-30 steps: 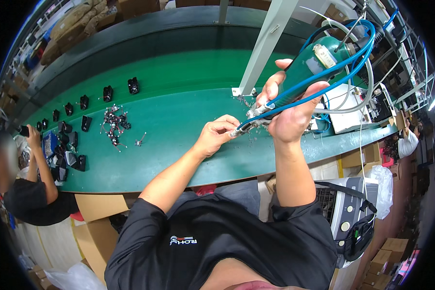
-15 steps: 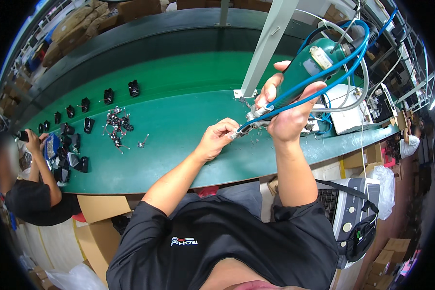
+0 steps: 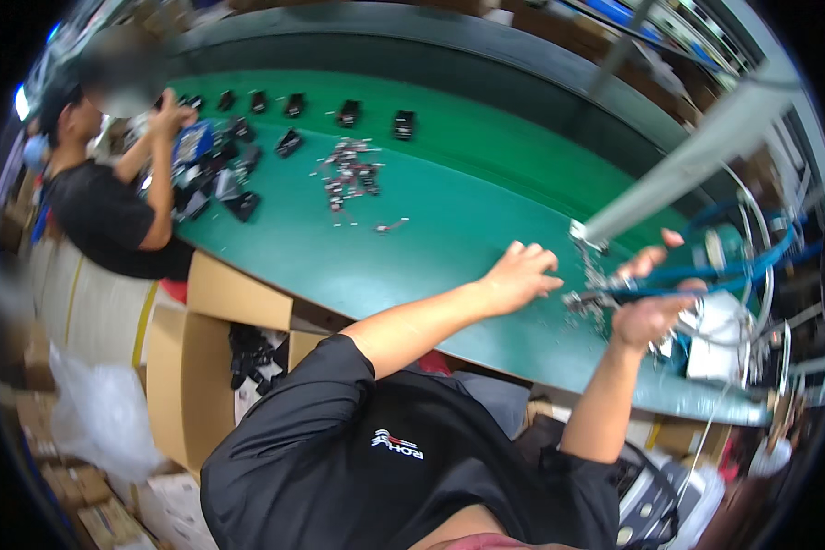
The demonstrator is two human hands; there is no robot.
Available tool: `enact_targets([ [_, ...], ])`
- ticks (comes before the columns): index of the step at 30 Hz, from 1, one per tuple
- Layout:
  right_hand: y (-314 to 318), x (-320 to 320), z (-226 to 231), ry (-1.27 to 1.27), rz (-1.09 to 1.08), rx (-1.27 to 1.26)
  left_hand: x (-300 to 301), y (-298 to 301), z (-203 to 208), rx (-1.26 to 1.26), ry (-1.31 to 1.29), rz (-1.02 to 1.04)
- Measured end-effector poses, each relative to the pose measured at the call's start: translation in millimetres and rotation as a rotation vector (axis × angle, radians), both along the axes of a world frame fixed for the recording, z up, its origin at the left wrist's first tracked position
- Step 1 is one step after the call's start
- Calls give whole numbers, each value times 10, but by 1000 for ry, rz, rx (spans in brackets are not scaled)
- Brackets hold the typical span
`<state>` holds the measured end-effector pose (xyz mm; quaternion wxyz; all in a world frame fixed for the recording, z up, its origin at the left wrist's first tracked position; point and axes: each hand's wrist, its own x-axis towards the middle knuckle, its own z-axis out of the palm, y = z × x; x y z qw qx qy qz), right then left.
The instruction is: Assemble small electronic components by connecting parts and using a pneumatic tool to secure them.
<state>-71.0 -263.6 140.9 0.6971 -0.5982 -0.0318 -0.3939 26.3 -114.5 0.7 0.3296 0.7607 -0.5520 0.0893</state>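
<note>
My right hand (image 3: 649, 319) is closed around the hand tool (image 3: 598, 297), thumb and fingers on either side. The tool is over the green table (image 3: 467, 220), its front end directed at my left hand (image 3: 518, 280). The left hand is near but apart from it, fingers parted and bent. Blue hoses (image 3: 756, 266) run along the tool.

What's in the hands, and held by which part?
Right hand: green tool, by its front end, behind the metal tip; exact contact blurred. Left hand: nothing visible.
</note>
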Motion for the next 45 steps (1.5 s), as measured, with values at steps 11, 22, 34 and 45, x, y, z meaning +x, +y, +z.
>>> enact_targets([
  [11, 288, 104, 219, -122, -583, -282, 714, 3805, 120, 169, -276, 1576],
  [22, 1934, 1139, -1116, 129, 95, -1146, 259, 3500, -121, 100, -168, 1264],
  [34, 1761, 1176, -1387, 271, 217, -1191, -189, 2677, 101, -217, 249, 632],
  [45, 1229, 89, -1135, 863, -126, -982, -354, 1972, 36, -22, 259, 383],
])
